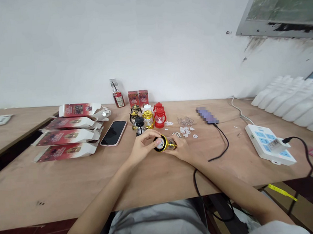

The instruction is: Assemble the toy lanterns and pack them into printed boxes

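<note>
Centre of table | Your right hand grips a gold lantern, tipped sideways | Your left hand touches its base's white insert, pinching or pressing unclear | Brace the body; keep insert square

Cartons left, power strip right — lanterns between.

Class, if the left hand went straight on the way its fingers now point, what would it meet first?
Most likely the gold-and-black lantern held in the right hand. The left hand is right at its base, though exact contact is hard to judge.
</note>
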Motion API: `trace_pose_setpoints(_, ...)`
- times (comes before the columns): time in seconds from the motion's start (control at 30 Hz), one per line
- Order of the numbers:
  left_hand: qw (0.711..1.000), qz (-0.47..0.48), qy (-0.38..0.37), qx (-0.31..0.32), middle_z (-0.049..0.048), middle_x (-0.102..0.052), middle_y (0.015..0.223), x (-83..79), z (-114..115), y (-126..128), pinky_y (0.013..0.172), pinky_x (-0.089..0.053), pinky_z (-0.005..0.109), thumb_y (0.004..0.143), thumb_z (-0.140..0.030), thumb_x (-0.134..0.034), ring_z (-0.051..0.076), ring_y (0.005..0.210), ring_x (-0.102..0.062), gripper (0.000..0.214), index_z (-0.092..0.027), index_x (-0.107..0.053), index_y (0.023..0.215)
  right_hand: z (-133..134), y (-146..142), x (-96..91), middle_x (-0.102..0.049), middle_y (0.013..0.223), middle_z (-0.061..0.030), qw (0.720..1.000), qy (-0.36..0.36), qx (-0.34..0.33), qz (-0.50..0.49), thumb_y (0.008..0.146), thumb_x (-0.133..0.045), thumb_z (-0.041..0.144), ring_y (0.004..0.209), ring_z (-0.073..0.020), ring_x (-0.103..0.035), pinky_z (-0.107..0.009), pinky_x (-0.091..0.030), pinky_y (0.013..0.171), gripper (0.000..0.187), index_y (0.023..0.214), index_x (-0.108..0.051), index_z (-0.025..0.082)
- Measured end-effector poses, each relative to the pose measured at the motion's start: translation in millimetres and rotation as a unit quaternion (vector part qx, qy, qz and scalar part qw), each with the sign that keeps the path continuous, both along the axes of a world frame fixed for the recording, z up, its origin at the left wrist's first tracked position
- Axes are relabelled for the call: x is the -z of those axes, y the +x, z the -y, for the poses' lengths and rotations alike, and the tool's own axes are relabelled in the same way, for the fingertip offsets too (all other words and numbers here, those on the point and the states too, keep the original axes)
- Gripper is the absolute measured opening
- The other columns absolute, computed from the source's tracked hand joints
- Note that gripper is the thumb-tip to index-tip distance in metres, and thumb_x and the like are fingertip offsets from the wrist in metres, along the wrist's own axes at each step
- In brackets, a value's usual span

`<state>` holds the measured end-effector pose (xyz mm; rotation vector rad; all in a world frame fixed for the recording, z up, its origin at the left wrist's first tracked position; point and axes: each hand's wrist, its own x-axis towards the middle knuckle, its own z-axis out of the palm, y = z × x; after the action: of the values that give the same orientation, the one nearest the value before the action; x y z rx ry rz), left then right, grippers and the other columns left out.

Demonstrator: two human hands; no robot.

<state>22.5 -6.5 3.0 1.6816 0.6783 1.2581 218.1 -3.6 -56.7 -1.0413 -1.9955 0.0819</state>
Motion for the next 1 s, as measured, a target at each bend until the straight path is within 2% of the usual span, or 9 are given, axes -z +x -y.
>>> trace_pose_setpoints(0.1,0.996,0.025,-0.074,0.035,0.0069,-0.067,0.101,1.6,2,3,0.091,-0.045,0.034,0.069,-0.033,-0.074,0.02,0.098,-0.061,0.033,-0.018,-0.065,0.097,0,1,1.8,-0.067,0.079,-0.0054,1.0,-0.005,0.001,0.009,0.069,-0.068,0.055,0.069,-0.0204,-0.065,-0.029,-0.048,0.061,0.043,0.089,-0.052,0.02)
trace_pose_setpoints(0.23,0.994,0.017,-0.099,0.031,0.0079,-0.069,0.098,4.4,3,5,0.088,-0.047,0.032,0.067,-0.035,-0.076,0.02,0.094,-0.062,0.032,-0.016,-0.066,0.09,-2,3,4.9,-0.067,0.079,-0.0054,1.0,-0.014,-0.005,0.022,0.07,-0.067,0.054,0.069,-0.0208,-0.065,-0.029,-0.048,0.061,0.041,0.089,-0.052,0.02)
trace_pose_setpoints(0.47,0.996,0.024,-0.083,0.002,0.0074,-0.068,0.094,6.3,2,6,0.085,-0.047,0.031,0.067,-0.037,-0.075,0.019,0.09,-0.062,0.035,-0.016,-0.066,0.093,1,-2,1.0,-0.067,0.08,-0.0042,1.0,-0.024,-0.002,-0.004,0.067,-0.068,0.056,0.069,-0.0199,-0.065,-0.028,-0.048,0.061,0.045,0.089,-0.052,0.021)
trace_pose_setpoints(0.63,0.995,0.038,-0.083,0.032,0.008,-0.066,0.104,5.8,4,5,0.091,-0.045,0.033,0.064,-0.031,-0.078,0.021,0.098,-0.06,0.042,-0.016,-0.065,0.101,3,-5,-0.9,-0.067,0.078,-0.0032,0.999,-0.019,0.008,-0.029,0.067,-0.068,0.057,0.066,-0.0195,-0.064,-0.028,-0.048,0.059,0.045,0.088,-0.051,0.021)
trace_pose_setpoints(1.0,0.998,0.025,-0.048,0.019,0.0078,-0.067,0.1,13.0,4,6,0.09,-0.046,0.032,0.067,-0.029,-0.076,0.02,0.096,-0.061,0.039,-0.017,-0.065,0.102,2,-2,-0.9,-0.067,0.075,-0.0043,1.0,-0.017,0.013,-0.006,0.067,-0.069,0.054,0.064,-0.0205,-0.064,-0.028,-0.047,0.056,0.042,0.087,-0.052,0.021)
